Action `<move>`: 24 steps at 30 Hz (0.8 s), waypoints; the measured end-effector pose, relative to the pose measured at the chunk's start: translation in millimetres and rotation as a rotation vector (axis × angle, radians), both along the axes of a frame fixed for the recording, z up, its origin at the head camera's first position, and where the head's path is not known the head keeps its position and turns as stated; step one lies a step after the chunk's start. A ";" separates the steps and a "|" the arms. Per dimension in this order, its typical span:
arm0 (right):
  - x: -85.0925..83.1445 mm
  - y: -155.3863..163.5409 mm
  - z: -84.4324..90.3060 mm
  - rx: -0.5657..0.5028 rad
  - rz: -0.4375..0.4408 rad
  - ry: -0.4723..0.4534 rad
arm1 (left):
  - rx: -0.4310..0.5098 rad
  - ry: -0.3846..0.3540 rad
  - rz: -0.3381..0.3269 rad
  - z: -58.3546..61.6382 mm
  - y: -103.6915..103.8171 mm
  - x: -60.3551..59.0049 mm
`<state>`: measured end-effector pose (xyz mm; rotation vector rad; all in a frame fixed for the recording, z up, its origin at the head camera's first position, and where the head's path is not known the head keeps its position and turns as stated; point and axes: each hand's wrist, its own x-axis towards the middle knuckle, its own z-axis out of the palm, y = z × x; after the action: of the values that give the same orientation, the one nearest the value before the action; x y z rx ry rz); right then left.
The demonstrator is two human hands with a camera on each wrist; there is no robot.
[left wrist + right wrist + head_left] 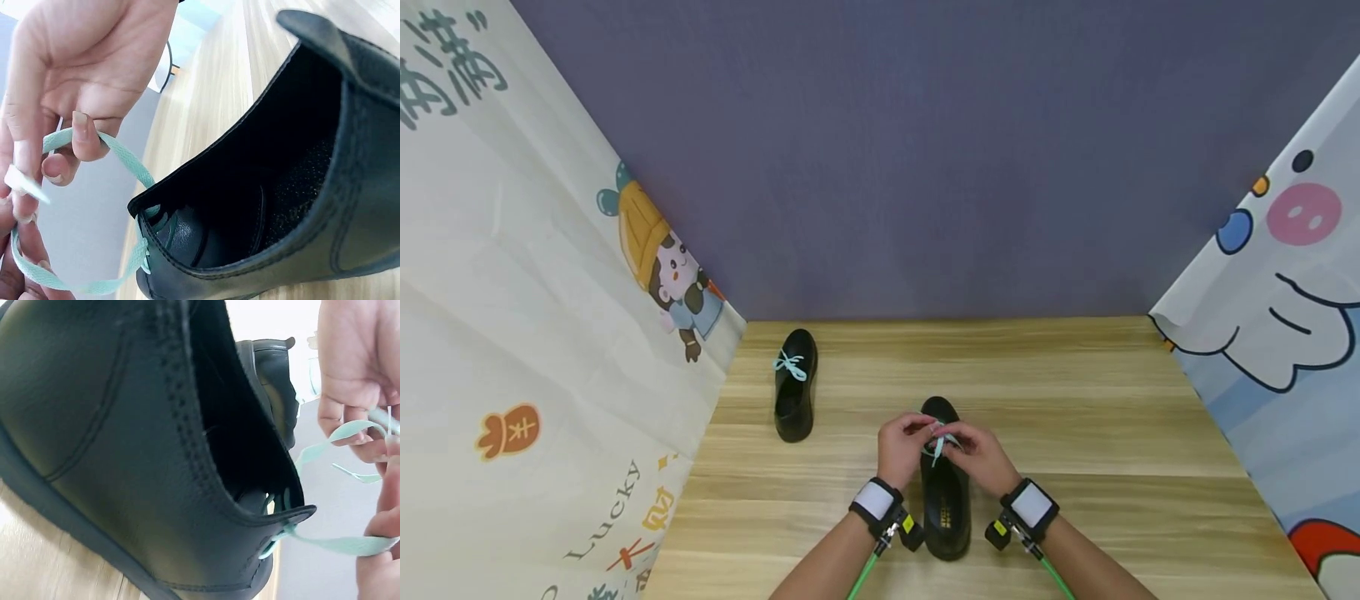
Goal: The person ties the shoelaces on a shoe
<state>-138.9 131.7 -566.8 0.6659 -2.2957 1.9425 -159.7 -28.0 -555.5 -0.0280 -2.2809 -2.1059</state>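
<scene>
A black shoe (947, 508) stands on the floor between my forearms, toe pointing away. Its pale mint shoelace (128, 159) rises from the eyelets in a wide loop. My left hand (899, 447) is at the lace from the left and pinches it between thumb and fingers. From the right, my right hand (987, 460) pinches another stretch of the same lace, which runs over its fingers in the left wrist view. The fingertips of both hands meet above the shoe's front. A loose lace end (356, 475) hangs near them in the right wrist view.
A second black shoe (795, 404), its mint lace tied in a bow, stands farther back on the left. The wood-patterned floor (1097, 400) meets a grey-blue wall (925, 167). Printed white curtains (535, 292) border both sides.
</scene>
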 end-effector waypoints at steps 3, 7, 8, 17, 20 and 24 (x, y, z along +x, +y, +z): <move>0.3 0.5 -2.6 0.049 -0.062 -0.038 | 0.002 -0.013 -0.022 0.7 -1.8 0.7; 0.6 0.9 -3.5 0.092 -0.188 -0.116 | -0.023 -0.030 -0.066 1.1 -3.9 0.8; 0.6 1.1 -3.7 0.089 -0.216 -0.126 | -0.025 -0.036 -0.079 1.1 -4.5 1.1; 1.5 13.9 -12.8 0.085 -0.374 -0.103 | -0.153 0.035 -0.107 -11.7 -24.9 0.4; 4.6 24.7 -14.3 0.124 -0.433 -0.167 | -0.234 0.075 -0.107 -17.1 -38.3 -0.7; 8.2 44.8 -19.3 0.159 -0.478 -0.214 | -0.348 0.144 -0.122 -24.7 -57.8 -1.1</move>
<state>-130.7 176.5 -586.1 -0.0948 -2.4515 1.6844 -160.9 -85.8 -580.2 -0.3246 -2.5793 -1.6629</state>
